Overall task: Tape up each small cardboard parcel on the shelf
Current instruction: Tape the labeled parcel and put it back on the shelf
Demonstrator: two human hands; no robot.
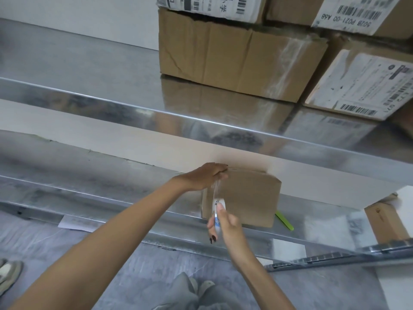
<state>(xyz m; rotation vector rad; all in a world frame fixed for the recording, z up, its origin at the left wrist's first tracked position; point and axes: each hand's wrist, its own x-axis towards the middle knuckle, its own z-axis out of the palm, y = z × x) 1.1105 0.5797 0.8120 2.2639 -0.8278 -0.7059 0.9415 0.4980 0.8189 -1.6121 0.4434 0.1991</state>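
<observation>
Taping is under way on the small parcel (pixel 245 198) on the lower shelf (pixel 134 198): left hand (pixel 207 175) curls over its top edge pinning the tape strip (pixel 215 189), right hand (pixel 225 224) grips the tape roll (pixel 218 211) below, and sealing appears incomplete.

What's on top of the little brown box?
The left hand holds the top left corner of the little box, where clear tape runs down to the roll in the right hand. The top face itself cannot be seen from this angle.

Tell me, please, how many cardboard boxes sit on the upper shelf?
4: large plain brown box centre, labelled box to its right, two labelled boxes stacked above; more may be hidden.
</observation>
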